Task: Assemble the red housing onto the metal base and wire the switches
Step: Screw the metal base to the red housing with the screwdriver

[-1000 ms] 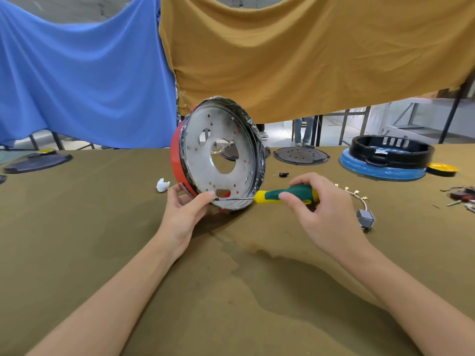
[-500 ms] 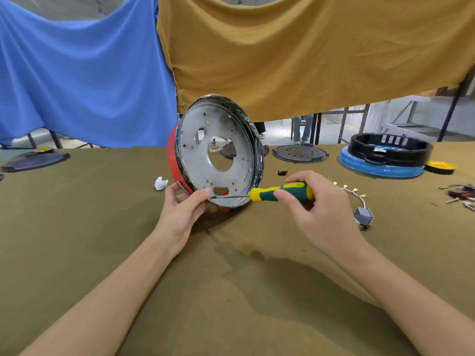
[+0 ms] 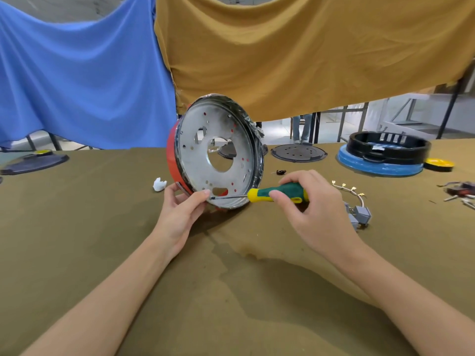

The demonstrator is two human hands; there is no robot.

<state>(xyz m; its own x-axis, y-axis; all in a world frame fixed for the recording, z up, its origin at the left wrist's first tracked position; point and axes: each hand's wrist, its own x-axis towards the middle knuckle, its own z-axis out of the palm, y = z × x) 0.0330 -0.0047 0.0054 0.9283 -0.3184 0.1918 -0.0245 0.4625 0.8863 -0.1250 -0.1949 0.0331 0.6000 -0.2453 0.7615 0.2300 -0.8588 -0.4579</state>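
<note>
Red housing mostly behind metal base

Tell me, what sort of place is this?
Probably a workshop or assembly bench: a cloth-covered table holds appliance parts, a screwdriver works on a metal base, and wired switches lie ready.

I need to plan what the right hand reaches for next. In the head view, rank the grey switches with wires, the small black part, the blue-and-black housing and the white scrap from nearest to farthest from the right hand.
1. Grey switches with wires, just right of the right hand.
2. Small black part, just behind it.
3. White scrap, left, past the red housing.
4. Blue-and-black housing, far right rear; close to the scrap's rank.
</note>
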